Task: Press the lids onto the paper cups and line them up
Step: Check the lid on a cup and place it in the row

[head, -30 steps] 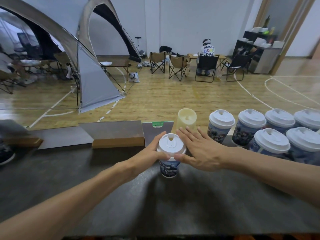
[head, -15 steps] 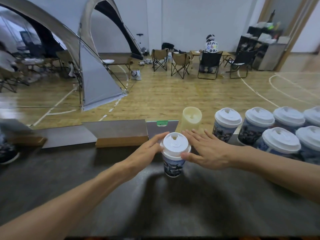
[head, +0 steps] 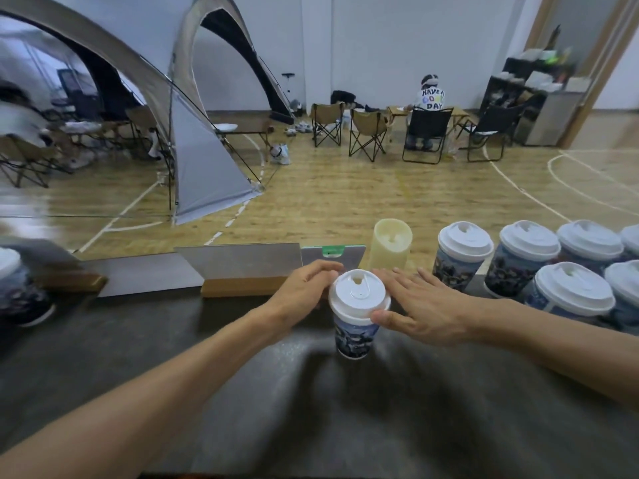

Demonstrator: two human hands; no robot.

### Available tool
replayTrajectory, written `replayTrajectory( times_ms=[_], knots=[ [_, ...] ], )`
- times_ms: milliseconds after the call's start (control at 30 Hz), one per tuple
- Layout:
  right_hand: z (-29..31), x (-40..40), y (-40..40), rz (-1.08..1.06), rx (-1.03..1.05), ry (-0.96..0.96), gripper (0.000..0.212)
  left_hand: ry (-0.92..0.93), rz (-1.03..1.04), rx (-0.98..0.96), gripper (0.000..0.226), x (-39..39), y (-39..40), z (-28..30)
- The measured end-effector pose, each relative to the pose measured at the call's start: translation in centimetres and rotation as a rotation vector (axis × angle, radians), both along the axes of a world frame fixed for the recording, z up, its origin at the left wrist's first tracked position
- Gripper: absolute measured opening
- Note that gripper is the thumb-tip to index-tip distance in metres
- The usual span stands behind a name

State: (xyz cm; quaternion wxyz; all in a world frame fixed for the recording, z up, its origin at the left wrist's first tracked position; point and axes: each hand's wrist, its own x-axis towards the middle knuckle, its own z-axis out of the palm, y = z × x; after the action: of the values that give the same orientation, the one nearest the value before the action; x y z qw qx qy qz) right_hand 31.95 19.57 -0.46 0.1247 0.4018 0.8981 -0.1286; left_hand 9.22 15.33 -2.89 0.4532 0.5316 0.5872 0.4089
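Observation:
A paper cup (head: 353, 337) with a blue picture print stands on the dark table (head: 311, 409), a white lid (head: 359, 294) on top of it. My left hand (head: 302, 292) curls its fingers round the lid's left and far rim. My right hand (head: 423, 302) lies flat beside the cup with straight, spread fingers. Its thumb touches the lid's right rim. Several lidded cups (head: 465, 252) stand in two rows at the right, the nearest of them (head: 570, 299) close to my right forearm.
A cream cylinder (head: 390, 248) stands just behind the cup. Grey boards in a wooden holder (head: 249, 271) run along the table's far edge. One more lidded cup (head: 14, 281) is at the far left. Beyond lie a wooden floor, a tent and folding chairs.
My left fingers have curled further round the lid's rim. My right hand stays flat beside the cup with its thumb on the lid. The view has shifted slightly.

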Motion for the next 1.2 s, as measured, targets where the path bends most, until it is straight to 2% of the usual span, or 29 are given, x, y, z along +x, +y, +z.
replayTrajectory(
  times_ms=[100,167,267,300,400,433,500,600,633,700,833,967,1200],
  knots=[
    [-0.3,0.2,0.1,0.004,-0.003,0.013,0.11,0.058,0.007,-0.013,0.024,0.5,0.8,-0.3],
    [-0.7,0.3,0.3,0.003,-0.003,0.014,0.11,0.019,-0.036,-0.06,0.024,0.3,0.7,-1.0],
    [-1.2,0.2,0.5,0.002,0.02,0.066,0.091,-0.071,-0.032,-0.051,0.023,0.0,0.6,-1.1],
    [-1.2,0.1,0.5,0.001,0.027,0.086,0.087,-0.012,-0.025,0.001,0.023,-0.1,0.6,-1.0],
    [-1.0,0.2,0.7,0.006,0.056,0.069,0.088,0.383,-0.01,0.258,0.029,0.2,-0.4,-1.1],
    [-0.9,0.3,0.7,0.013,0.07,0.057,0.087,0.462,-0.02,0.31,0.033,0.2,-1.1,-1.1],
    [-0.7,0.3,0.8,0.02,0.103,0.05,0.082,0.625,-0.097,0.376,0.045,-0.3,-2.2,-1.3],
    [-0.3,0.1,0.7,0.024,0.123,0.042,0.085,0.91,-0.214,0.348,0.078,-0.8,-2.9,-0.8],
    [-0.2,0.1,0.6,0.026,0.119,0.047,0.088,0.916,-0.218,0.326,0.084,-0.9,-2.9,-0.7],
    [0.4,0.2,0.2,0.018,0.102,0.08,0.09,0.782,-0.209,0.312,0.082,-0.3,-3.1,-0.6],
    [1.4,2.4,-0.8,-0.004,0.136,0.165,0.084,0.664,-0.24,0.292,0.081,2.7,-3.1,-0.6],
    [2.3,7.2,-0.8,-0.055,0.27,0.107,0.072,0.674,-0.293,0.317,0.077,7.8,-1.6,0.6],
    [3.8,14.3,1.2,-0.127,0.355,-0.018,0.088,0.582,-0.365,0.261,0.058,15.0,2.5,1.4]
  ],
)
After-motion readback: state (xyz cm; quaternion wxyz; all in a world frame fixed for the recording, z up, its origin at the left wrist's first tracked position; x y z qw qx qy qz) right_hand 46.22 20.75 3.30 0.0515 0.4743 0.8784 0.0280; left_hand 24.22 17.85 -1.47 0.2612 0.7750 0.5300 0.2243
